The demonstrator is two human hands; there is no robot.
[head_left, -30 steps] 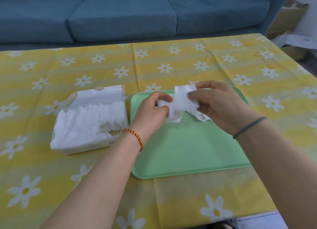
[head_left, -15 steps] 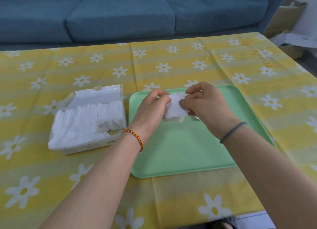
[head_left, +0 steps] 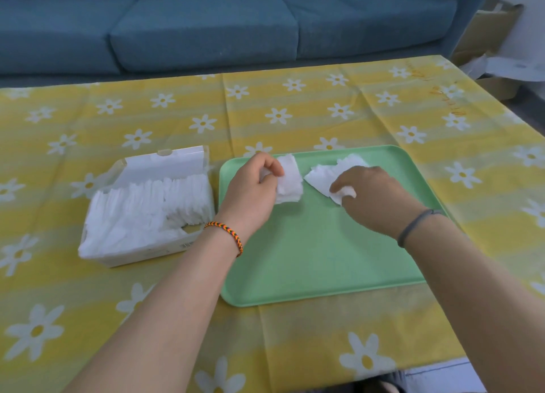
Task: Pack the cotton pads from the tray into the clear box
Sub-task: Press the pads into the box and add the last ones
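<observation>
A green tray [head_left: 309, 260] lies on the table in front of me. My left hand [head_left: 253, 186] pinches a small stack of white cotton pads [head_left: 290, 179] over the tray's far left part. A loose heap of cotton pads [head_left: 327, 171] lies at the tray's far middle, and my right hand [head_left: 374, 198] rests on its near edge with fingers curled round a pad. To the left of the tray stands the clear box [head_left: 118, 257], its lid open and its inside almost full of rows of pads.
A yellow tablecloth with white daisies [head_left: 295, 109] covers the table. A blue sofa [head_left: 206, 24] stands beyond the far edge. Cardboard boxes [head_left: 486, 30] sit on the floor at the far right.
My hands have separated. The left keeps the stack of pads, while the right has moved right and down onto the loose heap on the tray.
</observation>
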